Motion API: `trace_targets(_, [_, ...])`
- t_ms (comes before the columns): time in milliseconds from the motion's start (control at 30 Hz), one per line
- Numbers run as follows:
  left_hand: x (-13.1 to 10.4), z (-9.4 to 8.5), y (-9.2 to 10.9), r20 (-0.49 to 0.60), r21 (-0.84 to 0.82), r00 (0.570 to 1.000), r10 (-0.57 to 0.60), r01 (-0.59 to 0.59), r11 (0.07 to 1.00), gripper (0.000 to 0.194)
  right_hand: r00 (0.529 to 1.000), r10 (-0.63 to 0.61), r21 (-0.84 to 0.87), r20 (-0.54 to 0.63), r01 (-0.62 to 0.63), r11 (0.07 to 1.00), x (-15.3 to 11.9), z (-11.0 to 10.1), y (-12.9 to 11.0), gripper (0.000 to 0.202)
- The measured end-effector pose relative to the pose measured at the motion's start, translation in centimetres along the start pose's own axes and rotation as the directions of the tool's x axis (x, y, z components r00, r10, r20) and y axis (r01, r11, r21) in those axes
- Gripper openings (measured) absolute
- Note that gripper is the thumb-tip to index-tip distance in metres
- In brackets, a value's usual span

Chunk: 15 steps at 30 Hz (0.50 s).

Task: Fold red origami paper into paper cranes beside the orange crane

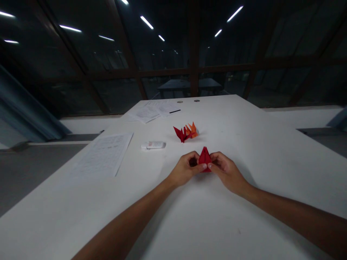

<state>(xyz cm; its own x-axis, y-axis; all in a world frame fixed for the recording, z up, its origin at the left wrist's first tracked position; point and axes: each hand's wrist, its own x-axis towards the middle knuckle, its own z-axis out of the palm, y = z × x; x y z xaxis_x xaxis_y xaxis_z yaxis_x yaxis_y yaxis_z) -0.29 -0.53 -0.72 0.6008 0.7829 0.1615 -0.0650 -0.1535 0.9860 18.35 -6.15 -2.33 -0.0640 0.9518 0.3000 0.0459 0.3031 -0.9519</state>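
A folded piece of red origami paper [205, 156] is held between both hands, its narrow point facing away from me. My left hand [187, 167] pinches its left side, thumb on the near face and fingers curled behind. On the other side my right hand [226, 170] grips it the same way, and the two thumb tips nearly meet. The fingertips behind the paper are hidden. Just beyond stand a red paper crane [182, 134] and an orange paper crane [193, 130], close together and overlapping in view.
The white table [244, 224] bears a white, bottle-like item with printing [153, 145], left of the cranes. Printed sheets [104, 153] lie at the left edge, more papers [149, 111] farther back with a black pen-like stick [175, 111]. Two small round discs, one grey [197, 100], sit near the far edge.
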Motion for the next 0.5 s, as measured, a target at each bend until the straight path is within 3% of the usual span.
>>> trace_targets(267, [0.11,0.11,0.49,-0.041,0.141,0.998,0.054,-0.048,0.989,0.041,0.987,0.056,0.016,0.152,-0.059,0.998,-0.26,0.26,-0.56,0.005])
trace_targets(367, [0.22,0.15,0.34,-0.094,0.116,0.995,0.044,-0.032,0.993,0.046,0.984,0.069,0.005,0.164,-0.070,0.998,-0.34,0.30,-0.70,0.006])
trace_targets(500, [0.34,0.13,0.12,-0.144,-0.035,0.988,-0.058,0.054,0.998,0.050,0.988,0.086,0.001,0.126,-0.087,0.996,-0.37,0.21,-0.52,0.019])
